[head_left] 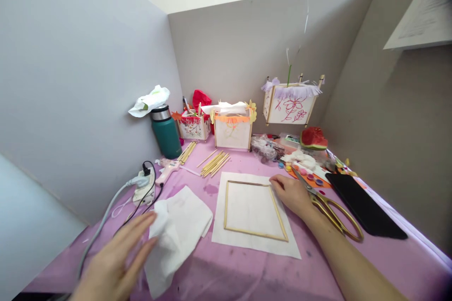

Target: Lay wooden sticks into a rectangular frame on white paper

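Observation:
On the purple cloth, a rectangular frame of thin wooden sticks (255,235) lies flat on a sheet of white paper (252,209). My right hand (291,194) is at the far right corner of the frame, its fingers closed together there; the fingertips' exact grip is partly hidden. My left hand (118,258), slightly blurred, hovers at the lower left with fingers stretched and a gap beside the thumb. It is next to a crumpled white tissue (176,233) and appears to hold nothing. Gold-handled scissors (323,204) lie by my right forearm.
A glue gun (168,171) and power strip (143,188) with cords lie left. Loose sticks (214,164), a teal bottle (165,134) and decorated paper lanterns (233,131) stand behind. One lantern (291,106) hangs back right. A black phone (363,204) lies right.

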The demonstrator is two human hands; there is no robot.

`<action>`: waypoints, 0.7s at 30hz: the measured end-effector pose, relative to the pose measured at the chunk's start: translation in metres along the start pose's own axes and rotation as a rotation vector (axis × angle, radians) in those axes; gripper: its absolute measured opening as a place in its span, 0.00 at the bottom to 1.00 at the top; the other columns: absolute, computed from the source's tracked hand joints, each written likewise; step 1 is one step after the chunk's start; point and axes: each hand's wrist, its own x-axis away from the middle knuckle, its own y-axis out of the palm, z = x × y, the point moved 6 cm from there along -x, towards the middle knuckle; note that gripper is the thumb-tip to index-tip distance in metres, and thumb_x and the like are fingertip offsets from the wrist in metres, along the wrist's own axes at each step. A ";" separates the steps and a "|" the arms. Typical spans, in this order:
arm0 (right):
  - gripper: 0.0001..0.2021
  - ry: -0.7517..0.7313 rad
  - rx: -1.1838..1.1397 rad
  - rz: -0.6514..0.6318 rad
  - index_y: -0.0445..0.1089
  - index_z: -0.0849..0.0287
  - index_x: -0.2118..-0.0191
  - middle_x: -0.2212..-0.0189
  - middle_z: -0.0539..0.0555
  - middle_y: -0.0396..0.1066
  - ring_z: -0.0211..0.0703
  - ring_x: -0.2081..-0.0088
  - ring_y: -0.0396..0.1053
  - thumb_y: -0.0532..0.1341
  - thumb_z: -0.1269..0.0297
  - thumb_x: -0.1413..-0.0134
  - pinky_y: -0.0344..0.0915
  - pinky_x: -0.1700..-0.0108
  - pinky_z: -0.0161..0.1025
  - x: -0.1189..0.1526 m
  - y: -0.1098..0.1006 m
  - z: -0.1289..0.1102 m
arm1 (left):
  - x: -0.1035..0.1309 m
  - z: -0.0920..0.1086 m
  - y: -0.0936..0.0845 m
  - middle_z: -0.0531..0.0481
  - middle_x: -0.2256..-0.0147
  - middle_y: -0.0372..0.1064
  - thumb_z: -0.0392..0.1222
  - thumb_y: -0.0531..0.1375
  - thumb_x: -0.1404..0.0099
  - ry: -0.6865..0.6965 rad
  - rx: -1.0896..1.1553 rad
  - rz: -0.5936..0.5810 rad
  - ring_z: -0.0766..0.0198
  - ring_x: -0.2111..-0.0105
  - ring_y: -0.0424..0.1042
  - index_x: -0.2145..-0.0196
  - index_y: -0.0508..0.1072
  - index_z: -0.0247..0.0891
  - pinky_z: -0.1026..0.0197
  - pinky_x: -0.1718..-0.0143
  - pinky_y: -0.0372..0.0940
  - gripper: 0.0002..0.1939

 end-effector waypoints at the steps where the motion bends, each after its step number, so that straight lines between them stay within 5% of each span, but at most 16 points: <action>1: 0.13 0.000 0.002 -0.003 0.73 0.56 0.64 0.68 0.52 0.76 0.43 0.65 0.71 0.51 0.63 0.44 0.59 0.63 0.36 0.000 0.001 0.000 | -0.007 0.016 0.014 0.53 0.42 0.60 0.49 0.48 0.34 0.071 0.027 -0.028 0.57 0.45 0.62 0.39 0.52 0.53 0.54 0.48 0.64 0.26; 6: 0.14 0.021 0.012 -0.015 0.73 0.56 0.64 0.69 0.52 0.75 0.42 0.66 0.71 0.50 0.63 0.44 0.59 0.64 0.35 -0.001 0.002 0.003 | -0.029 0.053 0.083 0.44 0.40 0.54 0.52 0.48 0.34 0.227 -0.100 -0.170 0.50 0.41 0.55 0.40 0.59 0.42 0.44 0.44 0.57 0.27; 13: 0.13 0.045 0.020 -0.026 0.73 0.55 0.63 0.67 0.51 0.76 0.43 0.64 0.71 0.51 0.62 0.43 0.59 0.63 0.35 -0.002 0.003 0.004 | -0.066 0.045 0.078 0.43 0.46 0.66 0.51 0.46 0.33 0.111 -0.035 -0.279 0.53 0.47 0.64 0.50 0.70 0.41 0.45 0.45 0.57 0.22; 17: 0.13 0.041 0.019 -0.033 0.73 0.55 0.64 0.68 0.51 0.76 0.42 0.65 0.71 0.51 0.63 0.44 0.59 0.64 0.35 -0.002 0.003 0.002 | -0.091 0.058 0.097 0.42 0.38 0.50 0.52 0.45 0.33 0.213 0.025 -0.312 0.53 0.39 0.51 0.39 0.55 0.38 0.46 0.41 0.52 0.28; 21: 0.13 0.073 0.028 -0.013 0.73 0.55 0.64 0.68 0.51 0.76 0.43 0.65 0.71 0.51 0.63 0.43 0.58 0.64 0.35 -0.002 -0.001 0.005 | -0.088 0.056 0.120 0.40 0.37 0.45 0.57 0.43 0.34 0.222 -0.008 -0.414 0.51 0.37 0.45 0.38 0.51 0.34 0.43 0.40 0.45 0.34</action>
